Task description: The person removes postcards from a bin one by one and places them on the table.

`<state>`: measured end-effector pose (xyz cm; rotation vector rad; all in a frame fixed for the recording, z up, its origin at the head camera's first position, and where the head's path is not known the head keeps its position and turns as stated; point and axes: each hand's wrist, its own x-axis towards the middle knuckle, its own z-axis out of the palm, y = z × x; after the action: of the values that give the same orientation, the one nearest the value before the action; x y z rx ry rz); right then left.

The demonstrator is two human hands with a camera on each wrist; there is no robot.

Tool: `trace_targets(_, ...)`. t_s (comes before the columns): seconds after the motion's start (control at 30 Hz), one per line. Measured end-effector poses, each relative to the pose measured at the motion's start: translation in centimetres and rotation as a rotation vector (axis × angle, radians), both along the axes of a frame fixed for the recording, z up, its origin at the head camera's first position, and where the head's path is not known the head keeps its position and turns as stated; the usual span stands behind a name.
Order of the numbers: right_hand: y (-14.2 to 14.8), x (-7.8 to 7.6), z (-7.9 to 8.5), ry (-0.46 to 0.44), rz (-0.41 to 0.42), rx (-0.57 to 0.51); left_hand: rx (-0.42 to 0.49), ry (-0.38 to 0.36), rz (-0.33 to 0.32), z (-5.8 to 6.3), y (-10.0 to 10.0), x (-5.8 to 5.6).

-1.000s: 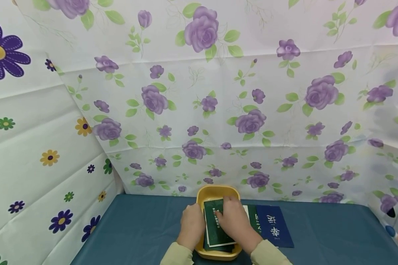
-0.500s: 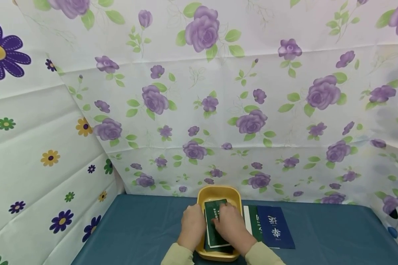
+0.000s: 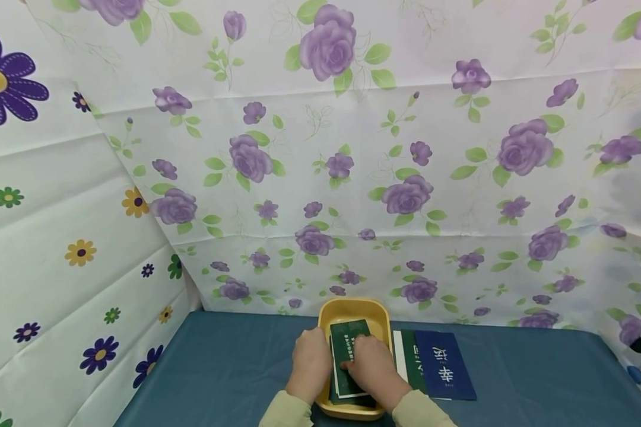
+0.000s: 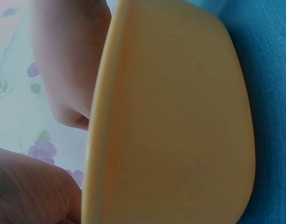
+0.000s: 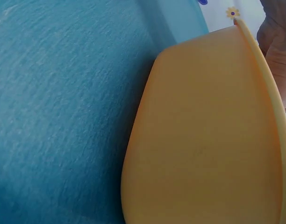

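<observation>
1. Since the earlier frames, the right hand [image 3: 373, 363] has slid a little toward the person over the upper green card [image 3: 344, 341], leaving more of its far end in sight; the left hand [image 3: 311, 359] stays at nearly the same spot.
2. The right hand lies across the upper green card, its thumb pointing left over the cover. Its fingers are bent, but whether they pinch the card or only press on it, I cannot tell.
3. The left hand is at the left rim of the yellow tray [image 3: 354, 300], fingers curled in; their tips are hidden, so I cannot tell what they hold.
4. The upper green card, with white lettering on its cover, lies in the tray on top of a lower green card [image 3: 354, 401], which shows along the near edge.
5. Just right of the tray, a green-and-white card [image 3: 413, 362] lies partly under a blue card [image 3: 453, 362] with white characters.
6. The tray stands on a blue surface [image 3: 529, 367], in front of a white cloth [image 3: 278, 255] with purple flowers.
7. Both wrist views look at the tray's outer walls, with parts of hands beyond the rim.
</observation>
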<state>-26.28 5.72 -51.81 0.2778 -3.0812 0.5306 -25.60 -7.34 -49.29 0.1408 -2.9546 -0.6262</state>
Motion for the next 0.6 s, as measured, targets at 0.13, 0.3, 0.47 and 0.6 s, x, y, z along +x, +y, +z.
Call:
trace_targets(0.13,-0.2,0.1,0.0,-0.021,-0.018,-0.019,0.004,-0.02,-0.003,0.14,-0.04,0.03)
trace_targets(0.3,-0.36,0.29,0.02,-0.022,-0.051,-0.016,-0.008,-0.002,-0.016,0.33,-0.08,0.17)
trace_targets(0.47,-0.43,0.56,0.27,0.007,-0.067,-0.012,-0.011,0.005,-0.024,0.34,-0.12,0.18)
trace_targets(0.6,-0.41,0.82,0.52,0.042,-0.06,-0.003,-0.007,0.01,-0.019,0.23,-0.13,0.17)
